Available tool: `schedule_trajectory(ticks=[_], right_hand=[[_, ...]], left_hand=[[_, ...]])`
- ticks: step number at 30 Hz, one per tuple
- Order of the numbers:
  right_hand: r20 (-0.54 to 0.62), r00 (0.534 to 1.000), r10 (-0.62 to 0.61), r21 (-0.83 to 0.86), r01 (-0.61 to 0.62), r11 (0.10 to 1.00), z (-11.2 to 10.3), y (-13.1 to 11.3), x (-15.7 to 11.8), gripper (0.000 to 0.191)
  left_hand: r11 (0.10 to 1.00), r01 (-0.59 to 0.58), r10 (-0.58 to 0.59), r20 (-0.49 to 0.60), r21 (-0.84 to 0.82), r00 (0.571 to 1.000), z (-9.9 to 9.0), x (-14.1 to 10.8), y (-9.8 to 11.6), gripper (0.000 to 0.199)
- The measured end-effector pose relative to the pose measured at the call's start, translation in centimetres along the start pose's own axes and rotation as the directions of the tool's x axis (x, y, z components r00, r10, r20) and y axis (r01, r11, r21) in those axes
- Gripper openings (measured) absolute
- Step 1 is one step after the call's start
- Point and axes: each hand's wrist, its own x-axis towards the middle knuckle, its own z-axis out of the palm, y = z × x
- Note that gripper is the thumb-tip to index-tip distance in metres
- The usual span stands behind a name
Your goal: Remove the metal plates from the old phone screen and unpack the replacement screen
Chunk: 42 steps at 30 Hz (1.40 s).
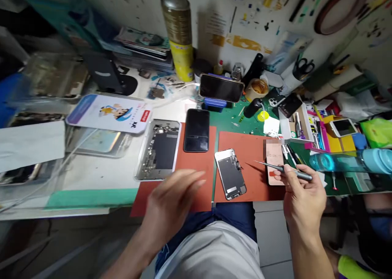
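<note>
One pointed tool [279,168] between right-hand fingers [293,182]

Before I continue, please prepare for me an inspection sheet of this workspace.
Surface: two red mats, side by side.
Job's things: phone part on the right mat; silver tray and black phone to its left.
Clutter: spray can behind, bottle at right.
Hands: left hand blurred, seemingly empty; right hand holds a pointed tool.
Cables: white cable, left side.
Surroundings: stained wall behind.

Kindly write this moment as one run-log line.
Left hand: blurred, over left red mat; right hand: holds pointed tool; phone part: on right red mat.
</note>
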Motion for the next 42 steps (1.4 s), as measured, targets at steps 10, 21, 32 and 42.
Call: schedule_trajectory(ticks=[10, 21, 32, 42], right_hand=[[0.028, 0.991, 0.13, 0.061, -0.132, 0.989, -2.1, 1.7, 2.5, 0.059], [-0.079, 0.99, 0.117, -0.088, -0.124, 0.988, -2.9, 2.3, 4.0, 0.057], [-0.089, 0.995, -0.038, -0.078, 0.031, 0.996, -3.7, 2.4, 2.3, 0.043], [-0.056, 0.968, -0.246, -0.257, 0.224, 0.94, -1.3, 3.1, 1.1, 0.033]], left_hand=[[0.991, -0.056, 0.119, 0.637, -0.118, 0.761, 10.4, 12.1, 3.9, 0.016], [0.956, -0.289, 0.167, 0.739, 0.039, 0.653, 14.2, 14.0, 3.2, 0.026], [0.954, -0.297, 0.168, 0.744, 0.043, 0.646, 14.4, 13.5, 1.8, 0.043], [0.991, -0.137, 0.111, 0.65, -0.01, 0.752, 13.5, 13.2, 0.7, 0.032]])
